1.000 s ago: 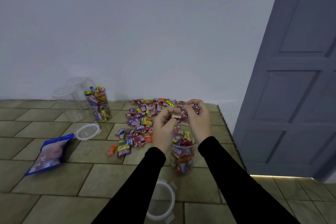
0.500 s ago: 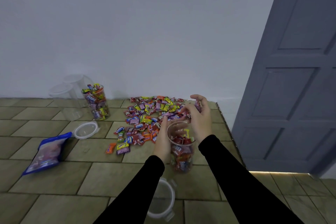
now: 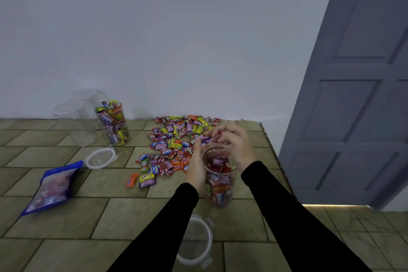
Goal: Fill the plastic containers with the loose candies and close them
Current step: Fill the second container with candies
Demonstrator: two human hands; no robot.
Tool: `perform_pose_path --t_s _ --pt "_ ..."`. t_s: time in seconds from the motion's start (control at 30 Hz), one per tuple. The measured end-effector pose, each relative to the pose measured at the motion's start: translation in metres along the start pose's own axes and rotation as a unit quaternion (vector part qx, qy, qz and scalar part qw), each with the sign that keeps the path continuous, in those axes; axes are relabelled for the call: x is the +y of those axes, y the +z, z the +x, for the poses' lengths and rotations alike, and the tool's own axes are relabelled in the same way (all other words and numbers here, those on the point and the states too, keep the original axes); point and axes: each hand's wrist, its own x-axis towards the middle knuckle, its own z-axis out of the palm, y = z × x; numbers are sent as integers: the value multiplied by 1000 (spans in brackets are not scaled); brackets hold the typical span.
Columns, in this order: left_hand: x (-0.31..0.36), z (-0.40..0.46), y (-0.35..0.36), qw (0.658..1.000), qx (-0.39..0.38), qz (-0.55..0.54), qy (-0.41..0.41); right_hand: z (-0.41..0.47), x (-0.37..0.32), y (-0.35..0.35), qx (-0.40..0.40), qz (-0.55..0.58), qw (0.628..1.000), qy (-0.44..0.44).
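Observation:
A clear plastic container [image 3: 218, 185], more than half full of wrapped candies, stands upright on the tiled surface. My left hand [image 3: 195, 170] grips its left side. My right hand [image 3: 235, 146] hovers over its open mouth with curled fingers pinching what looks like a few candies. The loose candy pile [image 3: 174, 141] lies just behind and to the left of the container. A second container [image 3: 113, 125], heaped full and without a lid, stands at the back left.
Two empty clear containers [image 3: 68, 119] stand by the wall at far left. One lid [image 3: 100, 158] lies near them, another lid [image 3: 194, 242] between my forearms. A blue bag [image 3: 53, 185] lies at left. The surface's right edge [image 3: 272, 152] drops off beside a grey door [image 3: 353, 95].
My left hand dropped from above the container's mouth to grip its side. My right hand stayed over the mouth. The view shifted slightly downward.

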Motion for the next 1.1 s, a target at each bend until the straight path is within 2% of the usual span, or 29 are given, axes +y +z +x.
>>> perform_pose_path --t_s 0.17,0.33,0.43,0.6,0.67,0.73,0.8,0.87,0.93,0.97,1.03,1.07,1.1 --pt "-1 3 -1 998 14 43 42 2 6 -1 -38 -48 998 23" --pt "1 2 1 999 -20 14 32 -3 -3 0 -39 -47 998 -3" --pt "-2 6 -6 998 -27 57 30 2 -6 -1 10 -40 999 28" --pt "2 11 -19 994 -65 82 -24 31 -6 -20 102 -52 990 77" --pt "1 16 -26 993 -51 102 -18 39 2 -30 127 -62 986 88" --pt "-3 27 -36 982 -20 187 15 43 25 -37 132 -126 977 109" --pt "-11 39 -48 957 12 288 40 42 54 -42 116 -200 965 123" --pt "-17 49 -58 914 29 400 59 40 81 -48 64 -271 952 130" --pt "-18 54 -64 840 21 539 57 39 106 -53 -12 -405 905 134" --pt "-19 56 -67 801 11 597 45 40 117 -53 -21 -454 881 132" --pt "-20 59 -70 736 -21 677 22 41 142 -56 22 -519 850 89" --pt "-21 62 -71 706 -41 707 13 44 150 -57 8 -571 818 66" --pt "-23 65 -71 675 -62 735 8 46 150 -56 -46 -624 776 80"
